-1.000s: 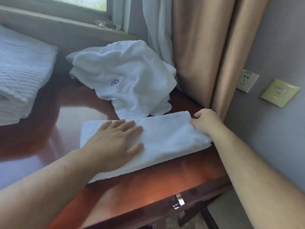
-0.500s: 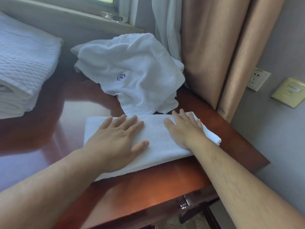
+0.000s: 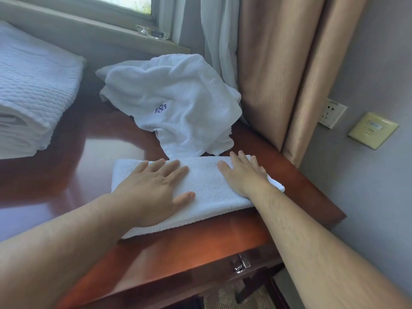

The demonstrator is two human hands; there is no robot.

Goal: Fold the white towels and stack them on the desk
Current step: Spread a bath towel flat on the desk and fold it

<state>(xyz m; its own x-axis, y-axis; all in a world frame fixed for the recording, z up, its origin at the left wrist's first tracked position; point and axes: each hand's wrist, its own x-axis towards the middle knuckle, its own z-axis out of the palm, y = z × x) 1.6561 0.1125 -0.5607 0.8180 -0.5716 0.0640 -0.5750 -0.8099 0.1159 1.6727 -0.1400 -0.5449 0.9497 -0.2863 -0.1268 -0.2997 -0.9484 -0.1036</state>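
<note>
Centre frame, on the glossy red-brown desk (image 3: 73, 157): folded white towel (image 3: 207, 188) lies flat as a long strip, running from centre-left toward the desk's right edge. Left hand (image 3: 153, 192) lies palm-down on the towel's left half, fingers straight and spread, thumb out to the right; grasping nothing. Right hand (image 3: 243, 175) lies palm-down on the right half, fingers straight and together, pointing to the top of the frame; also grasping nothing. Crumpled white towel (image 3: 176, 103) with blue monogram sits just above the strip, its lower edge touching or overlapping the strip's far edge. Stack of folded ribbed white towels (image 3: 31, 97) at far left of frame, well apart. Beige curtain (image 3: 289, 63) upper right, wall socket (image 3: 332, 113) and switch plate (image 3: 373, 130) at right. Drawer handle (image 3: 242, 265) at bottom, below the desk's front edge.
</note>
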